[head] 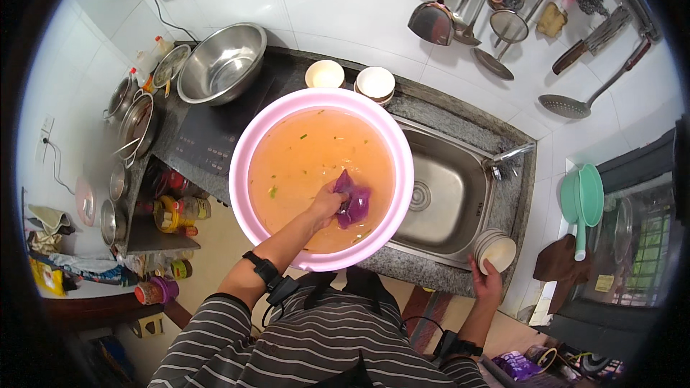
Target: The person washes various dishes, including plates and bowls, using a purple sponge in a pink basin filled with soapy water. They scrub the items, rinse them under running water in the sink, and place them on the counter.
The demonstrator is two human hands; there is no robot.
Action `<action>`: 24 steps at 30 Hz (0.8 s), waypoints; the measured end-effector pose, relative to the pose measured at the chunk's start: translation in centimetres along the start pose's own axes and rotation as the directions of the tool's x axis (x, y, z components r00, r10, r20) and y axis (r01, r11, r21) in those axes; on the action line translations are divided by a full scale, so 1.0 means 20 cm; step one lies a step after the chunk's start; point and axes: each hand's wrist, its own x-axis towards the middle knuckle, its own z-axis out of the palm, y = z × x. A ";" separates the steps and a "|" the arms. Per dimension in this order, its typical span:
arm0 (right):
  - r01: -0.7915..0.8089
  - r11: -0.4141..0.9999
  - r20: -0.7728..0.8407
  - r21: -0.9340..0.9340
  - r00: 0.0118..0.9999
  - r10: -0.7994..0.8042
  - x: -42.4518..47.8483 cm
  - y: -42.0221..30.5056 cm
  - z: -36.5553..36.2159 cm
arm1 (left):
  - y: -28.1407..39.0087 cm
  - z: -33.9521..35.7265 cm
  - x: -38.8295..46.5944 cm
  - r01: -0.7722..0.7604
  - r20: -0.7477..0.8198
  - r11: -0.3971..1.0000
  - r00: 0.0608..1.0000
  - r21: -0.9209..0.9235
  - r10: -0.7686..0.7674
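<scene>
A large pink plastic basin [241, 172] of orange, cloudy water with green bits floating in it stands before me, over the counter and the sink's left edge. My left hand [328, 203] grips a purple cloth [356, 206], which lies partly in the water at the basin's right side. At the counter's right corner, my right hand [487, 279] holds a stack of small white bowls [497, 253], tilted, beside the sink [442, 199].
Two stacks of bowls, one cream [324, 74] and one white [375, 82], stand behind the basin. A steel bowl [223, 64] sits on the left. A faucet [512, 153] reaches over the sink; ladles and a spatula [433, 21] hang above. A green dipper [582, 196] hangs right.
</scene>
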 end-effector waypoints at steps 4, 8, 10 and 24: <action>0.021 0.978 0.156 -0.206 0.988 0.012 -0.23 0.01 0.50 | 0.05 -0.03 -0.07 0.027 0.001 0.999 1.000 0.017 -0.027; 0.109 0.933 0.363 -0.343 0.931 0.025 -0.39 0.07 0.95 | 0.05 -0.01 -0.14 0.020 -0.052 0.994 0.999 0.104 -0.015; 0.136 0.916 0.424 -0.377 0.905 0.040 -0.39 0.16 1.12 | 0.03 -0.05 -0.16 -0.074 -0.050 0.946 0.994 0.315 0.094; 0.423 0.638 0.671 -0.644 0.712 0.205 -0.24 1.02 1.81 | 0.30 -0.23 -0.49 0.229 0.153 0.953 0.968 -0.196 -0.201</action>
